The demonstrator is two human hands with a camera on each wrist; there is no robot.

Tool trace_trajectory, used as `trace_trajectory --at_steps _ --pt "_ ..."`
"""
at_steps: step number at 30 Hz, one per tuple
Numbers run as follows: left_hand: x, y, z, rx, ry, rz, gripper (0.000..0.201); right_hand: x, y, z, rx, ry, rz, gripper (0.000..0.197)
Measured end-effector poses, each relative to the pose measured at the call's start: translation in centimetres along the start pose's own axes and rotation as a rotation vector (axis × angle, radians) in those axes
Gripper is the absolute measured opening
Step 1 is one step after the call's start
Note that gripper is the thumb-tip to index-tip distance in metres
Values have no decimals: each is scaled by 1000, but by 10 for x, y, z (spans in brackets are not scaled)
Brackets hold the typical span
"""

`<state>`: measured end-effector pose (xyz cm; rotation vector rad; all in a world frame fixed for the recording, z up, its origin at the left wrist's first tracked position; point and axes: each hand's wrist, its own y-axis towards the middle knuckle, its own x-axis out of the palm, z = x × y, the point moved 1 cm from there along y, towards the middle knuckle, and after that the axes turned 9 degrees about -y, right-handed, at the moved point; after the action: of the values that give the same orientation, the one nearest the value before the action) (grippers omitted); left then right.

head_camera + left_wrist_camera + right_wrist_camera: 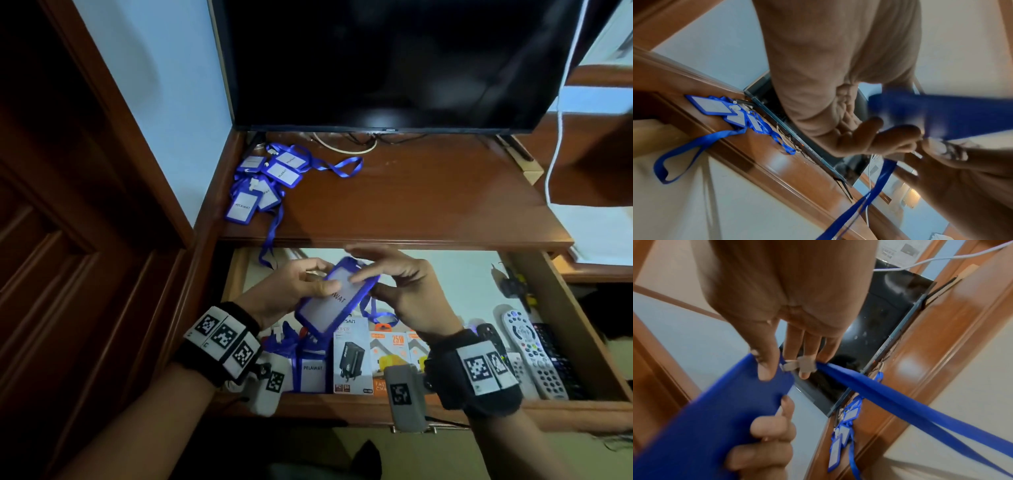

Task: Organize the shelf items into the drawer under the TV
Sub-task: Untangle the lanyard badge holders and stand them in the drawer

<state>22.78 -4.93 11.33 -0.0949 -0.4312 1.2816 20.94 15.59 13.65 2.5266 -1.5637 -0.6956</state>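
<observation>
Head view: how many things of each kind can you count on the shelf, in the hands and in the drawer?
Blue badge holders: 7 (5 shelf, 1 held, 1 drawer)
Charger boxes: 3
Remote controls: at least 2
Total: at least 12

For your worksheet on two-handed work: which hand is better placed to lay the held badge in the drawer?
Probably the left hand: it grips the badge body, while the right hand pinches its strap end.

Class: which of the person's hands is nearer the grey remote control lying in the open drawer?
Right. The right hand hovers just left of the grey remote control, holding the blue badge holder; the left hand sits farther left.
</observation>
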Motion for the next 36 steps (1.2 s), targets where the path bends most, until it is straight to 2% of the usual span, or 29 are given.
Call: trace_trajectory --at_steps 2,5,6,9,16,19,23,26,28,30,33,36 --pt "5 -4 -1 41 -44 -12 50 2 -3 5 33 77 -3 41" --pt "12 -7 -3 67 -59 -75 57 4 -9 12 181 253 -32 64" --pt "16 -8 -2 70 -64 -96 59 4 -11 14 229 323 -37 66" --pt "24 -9 -1 60 -60 -125 60 4 -21 19 345 422 -13 51" --pt "28 -11 -2 -70 10 -96 45 -9 -36 23 446 263 224 9" --pt "33 -8 -2 -84 51 -50 46 -9 -37 15 446 270 268 12" --pt "40 1 -1 -42 64 120 37 5 -34 8 438 293 332 15" --pt "46 7 -4 -27 98 141 41 16 -33 8 457 271 358 4" --pt "49 9 -6 -23 120 156 40 18 -32 8 475 268 378 11" --pt "50 10 -6 -24 130 174 38 17 -31 6 451 259 404 9" --pt "51 9 -4 -6 54 206 42 14 -31 7 433 207 436 15" --pt "54 11 0 57 -80 270 40 16 -32 9 434 207 385 18"
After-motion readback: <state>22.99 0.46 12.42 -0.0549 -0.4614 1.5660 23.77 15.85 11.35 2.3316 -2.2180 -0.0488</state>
